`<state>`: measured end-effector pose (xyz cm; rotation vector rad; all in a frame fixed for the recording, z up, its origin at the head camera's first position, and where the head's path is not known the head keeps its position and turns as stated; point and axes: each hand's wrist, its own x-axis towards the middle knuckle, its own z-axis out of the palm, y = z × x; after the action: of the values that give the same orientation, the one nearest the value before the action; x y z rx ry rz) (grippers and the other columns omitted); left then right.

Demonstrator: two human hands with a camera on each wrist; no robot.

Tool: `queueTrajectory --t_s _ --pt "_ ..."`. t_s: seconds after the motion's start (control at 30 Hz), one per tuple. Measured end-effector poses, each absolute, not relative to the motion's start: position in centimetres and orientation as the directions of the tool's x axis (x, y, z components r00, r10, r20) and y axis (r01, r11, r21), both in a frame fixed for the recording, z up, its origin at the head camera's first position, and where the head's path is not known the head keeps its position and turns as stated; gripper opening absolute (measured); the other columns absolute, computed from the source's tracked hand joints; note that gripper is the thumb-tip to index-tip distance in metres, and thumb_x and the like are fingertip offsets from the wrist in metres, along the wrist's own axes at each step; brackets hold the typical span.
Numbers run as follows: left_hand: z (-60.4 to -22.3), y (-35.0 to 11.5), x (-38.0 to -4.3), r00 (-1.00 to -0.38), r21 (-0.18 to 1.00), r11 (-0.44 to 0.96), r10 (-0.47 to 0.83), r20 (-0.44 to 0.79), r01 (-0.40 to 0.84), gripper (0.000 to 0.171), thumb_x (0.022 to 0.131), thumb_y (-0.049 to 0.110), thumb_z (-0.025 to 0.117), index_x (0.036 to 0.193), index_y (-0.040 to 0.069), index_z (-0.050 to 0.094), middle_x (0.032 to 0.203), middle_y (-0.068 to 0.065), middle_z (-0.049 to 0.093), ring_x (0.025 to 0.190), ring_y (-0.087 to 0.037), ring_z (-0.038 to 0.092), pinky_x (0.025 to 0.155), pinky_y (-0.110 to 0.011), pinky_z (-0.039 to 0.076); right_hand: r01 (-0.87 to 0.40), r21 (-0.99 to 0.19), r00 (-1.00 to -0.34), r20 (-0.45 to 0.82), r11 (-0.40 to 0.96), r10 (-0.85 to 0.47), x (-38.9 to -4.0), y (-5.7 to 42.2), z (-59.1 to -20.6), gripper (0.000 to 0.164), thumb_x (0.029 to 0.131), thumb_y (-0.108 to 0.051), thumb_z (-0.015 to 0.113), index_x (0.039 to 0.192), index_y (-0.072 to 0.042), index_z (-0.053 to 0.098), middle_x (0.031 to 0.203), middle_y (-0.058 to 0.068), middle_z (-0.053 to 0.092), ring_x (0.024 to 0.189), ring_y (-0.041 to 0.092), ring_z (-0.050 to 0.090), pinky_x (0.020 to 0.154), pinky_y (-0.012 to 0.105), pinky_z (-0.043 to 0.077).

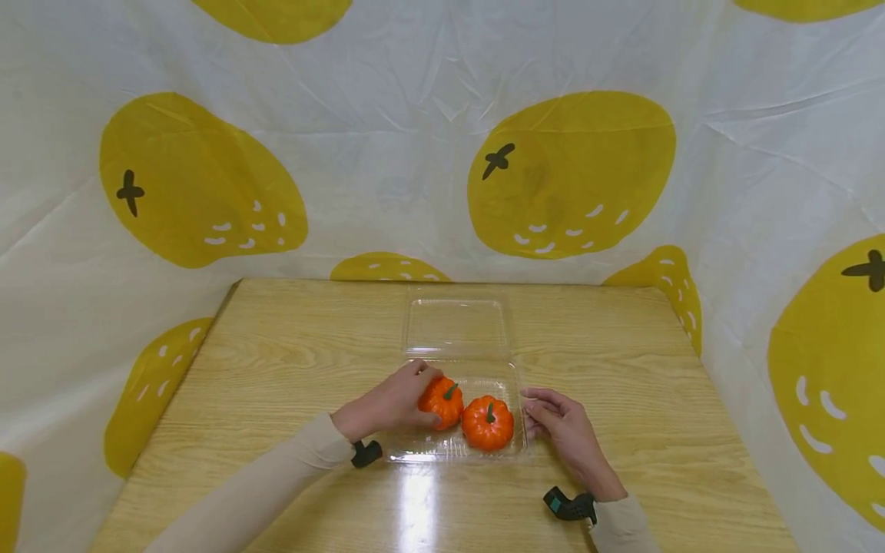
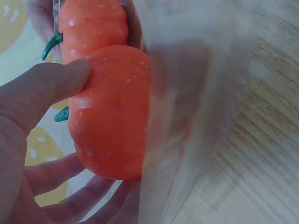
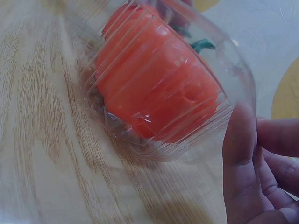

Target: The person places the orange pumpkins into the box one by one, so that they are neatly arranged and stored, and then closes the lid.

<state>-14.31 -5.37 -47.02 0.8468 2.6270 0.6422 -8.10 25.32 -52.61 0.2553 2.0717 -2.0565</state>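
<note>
A clear plastic clamshell container (image 1: 442, 453) lies on the table with its lid (image 1: 456, 322) folded back, away from the person. Two small orange pumpkins with green stems are side by side in its base. My left hand (image 1: 396, 399) grips the left pumpkin (image 1: 441, 401), thumb on the near side and fingers round the far side. Beside it sits the right pumpkin (image 1: 488, 425), seen through the ribbed wall in the right wrist view. With thumb and fingers, my right hand (image 1: 568, 434) pinches the container's right rim (image 3: 250, 84).
The light wooden table (image 1: 297, 338) extends around the container. A white cloth (image 1: 387, 161) printed with yellow fruit shapes hangs behind the table and along both sides. Each wrist wears a small black device, such as the right one (image 1: 570, 505).
</note>
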Motion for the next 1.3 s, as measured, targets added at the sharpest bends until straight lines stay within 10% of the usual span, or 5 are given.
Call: queueTrajectory --t_s 0.27,0.63,1.3 --pt "-46.6 -5.4 -13.7 -0.776 0.478 0.736 0.610 -0.159 0.480 0.065 0.083 0.030 0.084 0.136 0.004 0.059 0.124 -0.013 0.059 0.099 -0.018 0.058 0.079 -0.028 0.057 0.273 -0.962 -0.962 -0.273 0.006 -0.021 -8.1 25.2 -52.6 0.040 0.103 -0.014 0.063 0.136 0.010 0.057 0.093 0.006 0.073 0.077 0.011 0.068 0.070 0.027 0.063" --pt "-45.1 -6.1 -13.7 -0.774 0.474 0.731 0.615 -0.147 0.491 0.075 0.089 0.034 0.081 0.147 -0.003 0.050 0.145 -0.023 0.055 0.125 -0.038 0.062 0.108 -0.049 0.055 0.256 -0.967 -0.967 -0.256 0.013 -0.006 -8.2 25.2 -52.7 0.039 0.103 -0.013 0.064 0.134 0.009 0.059 0.094 0.007 0.074 0.076 0.010 0.068 0.069 0.027 0.063" --pt "-44.0 -9.6 -16.6 -0.827 0.686 0.586 0.562 0.038 0.430 0.066 0.097 0.033 0.072 0.151 0.002 0.048 0.145 -0.019 0.058 0.124 -0.039 0.065 0.099 -0.048 0.060 0.269 -0.963 -0.963 -0.269 0.014 -0.008 -8.2 25.0 -52.4 0.042 0.103 -0.016 0.065 0.135 0.009 0.058 0.094 0.005 0.074 0.078 0.011 0.068 0.070 0.026 0.063"
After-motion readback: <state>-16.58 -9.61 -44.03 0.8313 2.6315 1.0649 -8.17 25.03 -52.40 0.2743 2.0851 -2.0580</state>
